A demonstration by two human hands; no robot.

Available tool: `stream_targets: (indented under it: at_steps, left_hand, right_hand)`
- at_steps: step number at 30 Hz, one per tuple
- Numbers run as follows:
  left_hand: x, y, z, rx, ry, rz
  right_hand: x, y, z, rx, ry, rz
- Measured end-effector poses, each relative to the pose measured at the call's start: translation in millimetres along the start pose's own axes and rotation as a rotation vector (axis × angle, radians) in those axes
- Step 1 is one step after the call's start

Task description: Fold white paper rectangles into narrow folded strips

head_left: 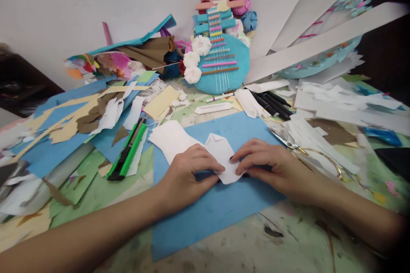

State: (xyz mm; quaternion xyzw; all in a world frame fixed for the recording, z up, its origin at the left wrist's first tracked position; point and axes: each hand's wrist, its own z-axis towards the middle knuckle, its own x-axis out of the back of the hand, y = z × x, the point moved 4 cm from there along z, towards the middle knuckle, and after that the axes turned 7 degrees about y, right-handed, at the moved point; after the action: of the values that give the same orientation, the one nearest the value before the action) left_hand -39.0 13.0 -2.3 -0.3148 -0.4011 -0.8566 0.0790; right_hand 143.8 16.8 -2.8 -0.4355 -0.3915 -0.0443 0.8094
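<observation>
A small white piece of paper (224,153) with a folded top edge is held between my two hands. My left hand (192,168) pinches its left side between thumb and fingers. At its right side, my right hand (265,162) grips the lower edge, fingers on top and thumb beneath. Behind my left hand lies a larger white paper strip (174,138). Under all of this is a blue sheet (192,230) spread on the table. Gold-handled scissors (297,147) lie just beyond my right hand.
A green utility knife (128,149) lies left of the blue sheet. Black markers (272,104) sit behind it. A blue paper guitar (224,64) with white flowers leans against the wall. Paper scraps (92,115) pile up at left, more white scraps (346,98) at right.
</observation>
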Motion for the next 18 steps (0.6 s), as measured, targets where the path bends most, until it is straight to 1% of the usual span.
stream_targets:
  at_steps: [4, 8, 14, 18]
  left_hand:
    - [-2.5, 2.2, 2.5, -0.063, -0.157, -0.065]
    - [-3.9, 3.4, 2.6, -0.058, -0.275, -0.056]
    - [-4.6, 5.8, 4.8, 0.033, -0.336, -0.026]
    - [-5.1, 7.0, 6.7, 0.078, -0.363, -0.026]
  right_hand:
    - [-1.3, -5.5, -1.1, 0.115, -0.020, -0.069]
    - [-3.8, -8.8, -2.3, 0.168, -0.058, -0.068]
    - [-5.8, -8.5, -1.7, 0.117, -0.102, -0.023]
    - [-7.2, -6.8, -1.3, 0.126, -0.130, -0.027]
